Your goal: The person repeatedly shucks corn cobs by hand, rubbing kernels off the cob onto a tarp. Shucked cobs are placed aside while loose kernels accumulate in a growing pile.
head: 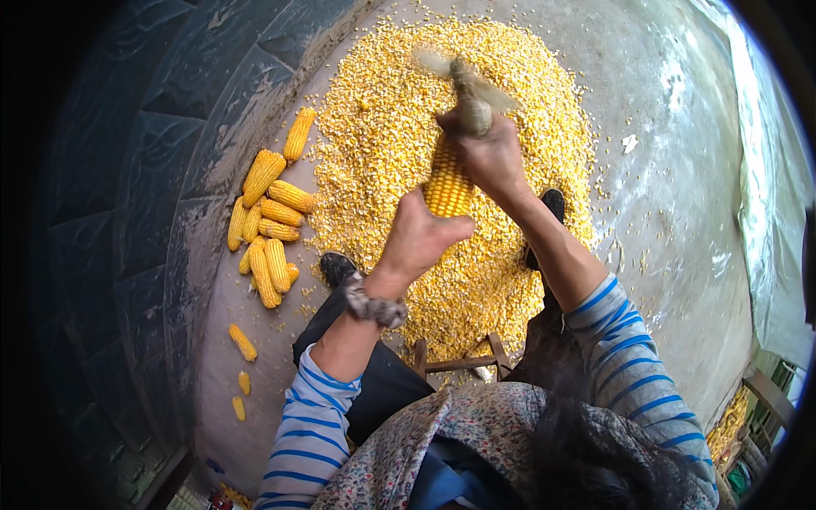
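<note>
My left hand is closed around the lower end of a yellow ear of corn, its thumb lying across the front and its fingers mostly hidden. At the ear's upper end is my right hand. It grips a pale, tapered piece that looks like a bare corncob, with blurred husk leaves sticking out at its top. Whether this piece presses on the ear or is part of it is hidden by the hand. Both hands are above a broad heap of loose corn kernels.
Several whole ears lie left of the heap, with smaller ears nearer me. A wooden stool frame stands between my legs. My shoes flank the heap. Dark sheeting borders the left; pale plastic sheeting hangs right.
</note>
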